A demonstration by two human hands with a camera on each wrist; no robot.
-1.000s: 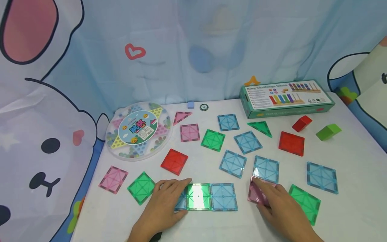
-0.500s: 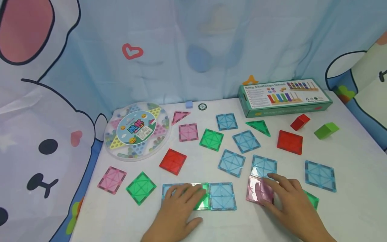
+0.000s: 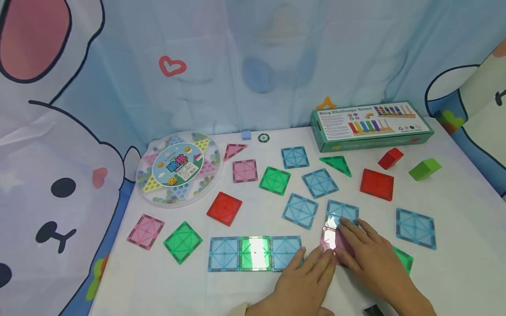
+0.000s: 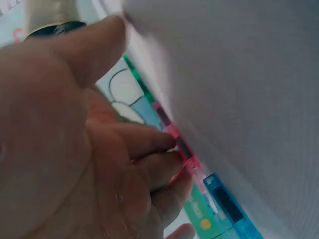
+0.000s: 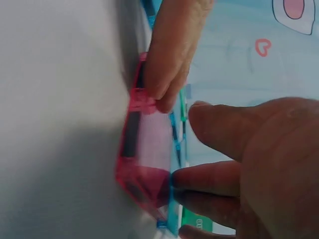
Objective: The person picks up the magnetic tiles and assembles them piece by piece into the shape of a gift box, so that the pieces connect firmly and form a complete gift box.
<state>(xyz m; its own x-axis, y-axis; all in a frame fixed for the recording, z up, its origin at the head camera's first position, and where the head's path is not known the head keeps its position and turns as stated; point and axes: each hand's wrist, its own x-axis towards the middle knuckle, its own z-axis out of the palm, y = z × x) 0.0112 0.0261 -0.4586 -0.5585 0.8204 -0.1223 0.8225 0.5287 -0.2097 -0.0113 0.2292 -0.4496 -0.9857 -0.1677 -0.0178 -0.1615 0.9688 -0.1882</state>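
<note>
A see-through pink square magnetic tile (image 3: pixel 329 238) lies flat at the near edge of a blue square tile (image 3: pixel 335 211), apparently touching it. My left hand (image 3: pixel 302 281) reaches in from the near side, its fairly straight fingertips against the pink tile's near-left edge. Over the right parts of both tiles lies my right hand (image 3: pixel 373 259), fingers extended and partly hiding them. In the right wrist view, the left fingers (image 5: pixel 169 74) touch the pink tile's edge. Left of the hands, a blue tile (image 3: pixel 224 254), a green tile (image 3: pixel 254 253) and another blue tile (image 3: pixel 281 252) form a row.
Loose square tiles surround the hands, including a red one (image 3: pixel 224 208) and a blue one (image 3: pixel 416 228). A round game board (image 3: pixel 179 169) stands back left, a green game box (image 3: pixel 371 127) back right. Red (image 3: pixel 391 158) and green blocks (image 3: pixel 424 169) stand at right.
My left hand has left the tile row and moved right to the pink tile. My right hand has shifted forward over the blue tile; the pink tile now lines up better with it.
</note>
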